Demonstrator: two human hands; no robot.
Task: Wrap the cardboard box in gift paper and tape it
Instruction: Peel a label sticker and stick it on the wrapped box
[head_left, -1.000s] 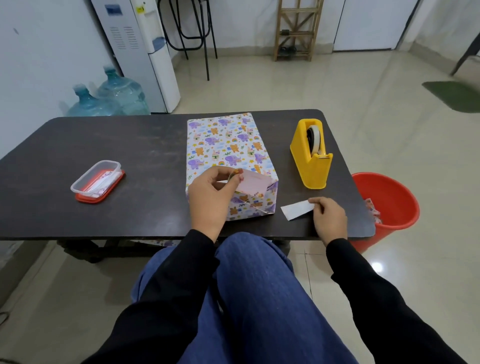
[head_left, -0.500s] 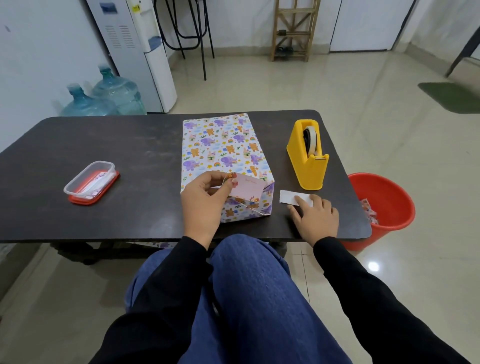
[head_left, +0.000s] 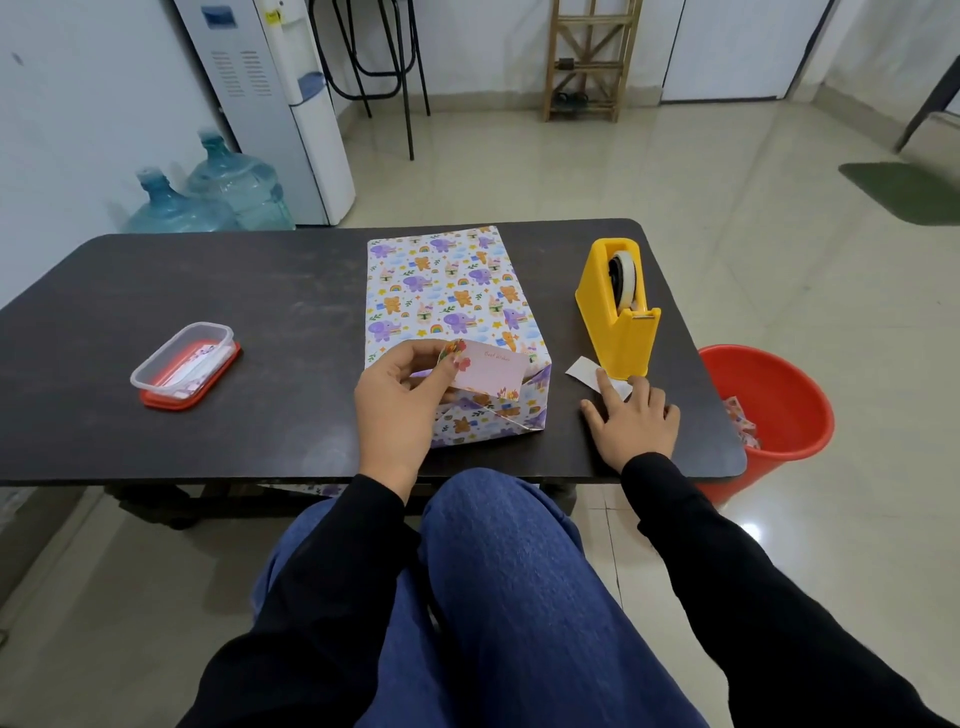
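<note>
i sit at a dark table (head_left: 260, 291) on a pale tiled floor. a water dispenser (head_left: 275, 104) and two blue water bottles (head_left: 208, 197) stand by the wall at far left, a wooden rack (head_left: 589, 57) at the back, and a red bucket (head_left: 774, 379) just off the table's right edge. a clear container (head_left: 184, 364) with a red lid lies to my left.

the wrapped box (head_left: 447, 291) lies flat near the table's middle, its long axis running away from me and its folded end face turned toward me. my left hand (head_left: 400, 410) pinches a small pink card (head_left: 491, 371) by its left end, over the box's near end. my right hand (head_left: 634, 421) lies flat, fingers straight and spread, index tip on a white slip (head_left: 584, 370) just beside the yellow tape dispenser (head_left: 618, 327).
</note>
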